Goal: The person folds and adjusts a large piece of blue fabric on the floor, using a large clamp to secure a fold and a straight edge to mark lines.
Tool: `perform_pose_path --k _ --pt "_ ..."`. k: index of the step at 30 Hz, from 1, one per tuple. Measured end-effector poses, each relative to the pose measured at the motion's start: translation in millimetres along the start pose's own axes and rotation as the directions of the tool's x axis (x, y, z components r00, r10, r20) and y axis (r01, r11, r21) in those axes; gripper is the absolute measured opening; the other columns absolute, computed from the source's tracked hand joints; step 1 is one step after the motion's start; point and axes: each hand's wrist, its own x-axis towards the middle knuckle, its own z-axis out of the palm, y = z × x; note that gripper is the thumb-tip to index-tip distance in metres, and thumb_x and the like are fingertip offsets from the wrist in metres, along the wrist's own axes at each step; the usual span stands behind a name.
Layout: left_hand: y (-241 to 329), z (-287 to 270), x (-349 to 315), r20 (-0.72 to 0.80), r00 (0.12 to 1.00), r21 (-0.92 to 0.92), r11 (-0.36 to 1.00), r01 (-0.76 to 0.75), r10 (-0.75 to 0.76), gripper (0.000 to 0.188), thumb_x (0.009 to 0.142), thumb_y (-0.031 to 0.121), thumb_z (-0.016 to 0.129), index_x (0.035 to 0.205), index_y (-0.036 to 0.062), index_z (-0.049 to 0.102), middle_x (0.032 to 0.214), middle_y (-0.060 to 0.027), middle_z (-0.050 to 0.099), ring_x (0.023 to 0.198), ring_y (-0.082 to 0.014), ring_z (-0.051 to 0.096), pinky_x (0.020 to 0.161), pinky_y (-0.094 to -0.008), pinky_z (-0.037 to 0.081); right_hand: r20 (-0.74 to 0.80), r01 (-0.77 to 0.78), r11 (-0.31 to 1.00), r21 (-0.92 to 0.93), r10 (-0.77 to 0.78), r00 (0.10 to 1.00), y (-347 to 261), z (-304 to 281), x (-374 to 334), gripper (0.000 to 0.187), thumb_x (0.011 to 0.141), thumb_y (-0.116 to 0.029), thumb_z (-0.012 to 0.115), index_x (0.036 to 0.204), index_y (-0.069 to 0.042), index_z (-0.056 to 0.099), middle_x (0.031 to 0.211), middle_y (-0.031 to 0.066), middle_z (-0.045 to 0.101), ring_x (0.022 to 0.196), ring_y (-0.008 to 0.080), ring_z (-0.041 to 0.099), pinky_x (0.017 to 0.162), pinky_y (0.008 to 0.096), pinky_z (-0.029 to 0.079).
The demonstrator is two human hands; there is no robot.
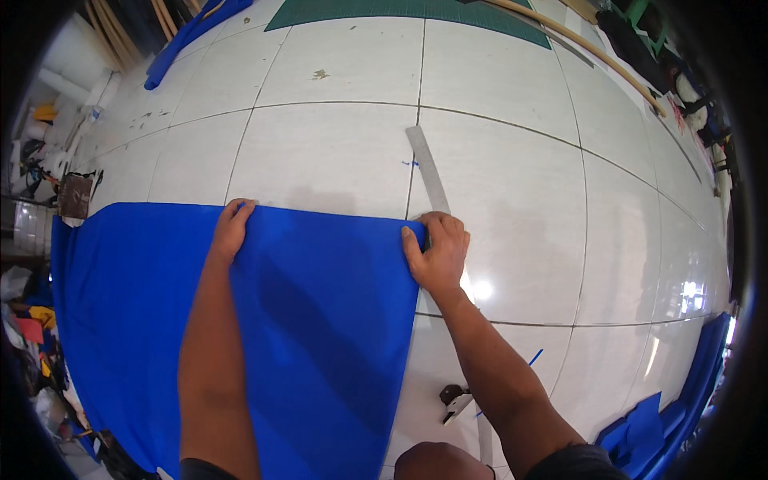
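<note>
A wide blue sheet point(320, 320), fabric or vinyl, lies spread over the pale tiled surface on my left and in front of me. My left hand point(232, 230) grips its far edge, the thumb and fingers closed over it. At the sheet's far right corner, my right hand point(438, 252) pinches the material between thumb and fingers. A long grey metal ruler point(428, 168) runs beneath or beside my right hand, close along the sheet's right edge. Its middle stretch is partly hidden by that hand and arm.
A small black and white tool point(456, 404) lies by my right forearm. Folded blue material point(640, 432) is at the lower right. A green cutting mat point(384, 10) and a long wooden pole point(592, 44) lie at the far side. A brown block point(76, 196) sits at the sheet's far left corner.
</note>
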Motion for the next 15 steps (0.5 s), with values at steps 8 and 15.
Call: perform_pose_path --k 8,15 --pt "-13 -2 10 -0.065 0.998 0.110 0.994 -0.018 0.026 0.046 0.095 0.044 0.054 0.111 0.0022 0.060 0.100 -0.0124 0.065 0.095 -0.0220 0.060 0.084 -0.0323 0.045 -0.020 0.015 1.000 -0.010 -0.015 1.000 0 7 1 0.023 0.075 -0.025 0.071 0.089 -0.006 0.066 0.097 0.0054 0.063 0.097 0.0233 0.054 0.083 0.0373 0.037" --pt "-17 13 8 -0.164 0.970 0.263 0.956 -0.130 0.177 0.045 0.096 0.043 0.052 0.107 -0.0001 0.060 0.094 -0.0182 0.064 0.091 -0.0306 0.060 0.083 -0.0379 0.046 -0.022 0.038 0.998 -0.041 -0.039 0.999 5 7 0 0.017 0.078 -0.022 0.070 0.086 -0.007 0.066 0.093 0.0033 0.063 0.096 0.0226 0.054 0.082 0.0368 0.037"
